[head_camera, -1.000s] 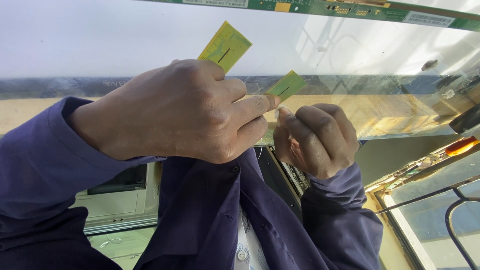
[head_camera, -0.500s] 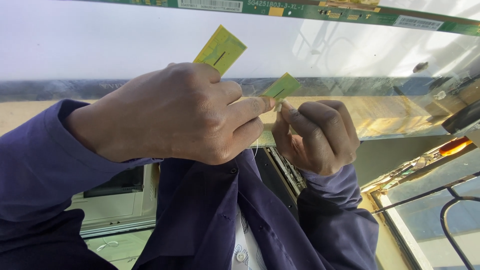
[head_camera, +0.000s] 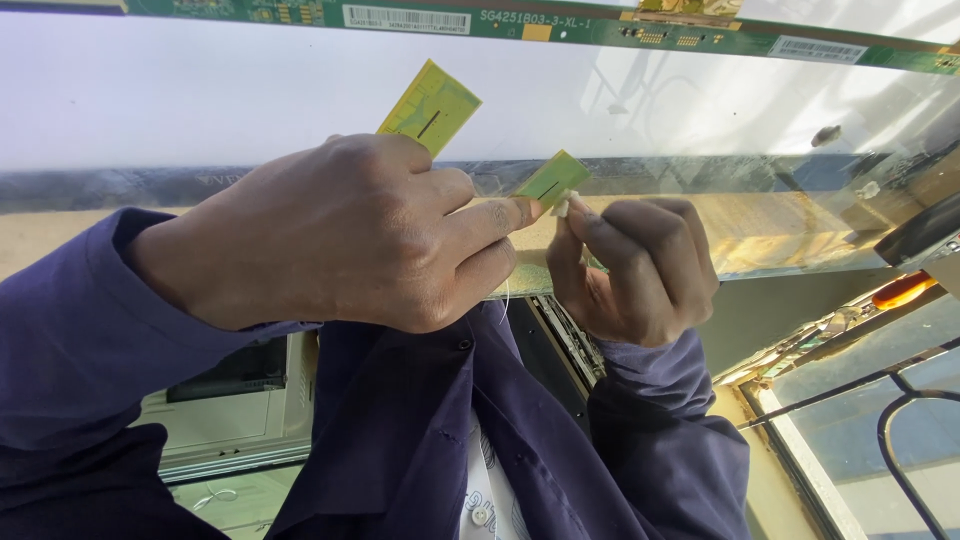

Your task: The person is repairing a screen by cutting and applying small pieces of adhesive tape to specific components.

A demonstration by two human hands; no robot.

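My left hand (head_camera: 340,235) pinches a small yellow-green flex tab (head_camera: 552,180) between thumb and forefinger at the near edge of a large flat display panel (head_camera: 200,95). A larger yellow flex tab (head_camera: 430,105) sticks up behind that hand's knuckles. Curled just right of it, my right hand (head_camera: 640,270) presses a tiny white wad (head_camera: 562,207) against the small tab's lower edge with its fingertips. Both wrists are in dark blue sleeves.
A narrow green circuit board strip (head_camera: 560,25) runs along the panel's far edge. An orange-tipped object (head_camera: 900,290) and a dark object (head_camera: 925,228) lie at the right. A black wire frame (head_camera: 900,440) sits at the lower right. Grey equipment (head_camera: 230,400) shows below the left sleeve.
Both hands keep their grips. The right hand's fingertips have shifted slightly along the small tab's edge; the view has drifted a little.
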